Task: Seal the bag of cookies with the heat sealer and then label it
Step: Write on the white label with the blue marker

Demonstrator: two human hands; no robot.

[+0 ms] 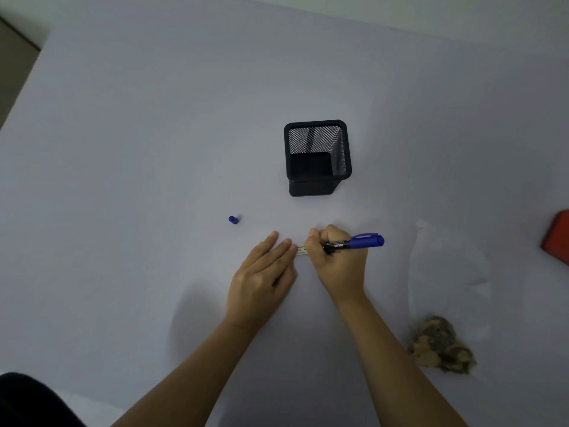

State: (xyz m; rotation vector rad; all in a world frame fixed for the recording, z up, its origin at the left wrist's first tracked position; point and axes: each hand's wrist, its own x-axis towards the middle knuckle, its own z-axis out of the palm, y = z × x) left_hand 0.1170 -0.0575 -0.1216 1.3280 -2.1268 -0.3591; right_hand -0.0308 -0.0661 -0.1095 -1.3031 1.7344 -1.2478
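Observation:
My right hand grips a black marker with a blue end, its tip down on a small white label lying on the table. My left hand lies flat with straight fingers, its fingertips pressing the label's left end. The marker's blue cap lies loose on the table to the left. A clear bag of brown cookies lies at the right, the cookies bunched at its near end and the clear upper part stretching away.
A black mesh pen holder stands behind my hands, apparently with nothing in it. A red object shows at the right edge. The white table's left edge runs diagonally at far left. A dark shape sits at bottom left.

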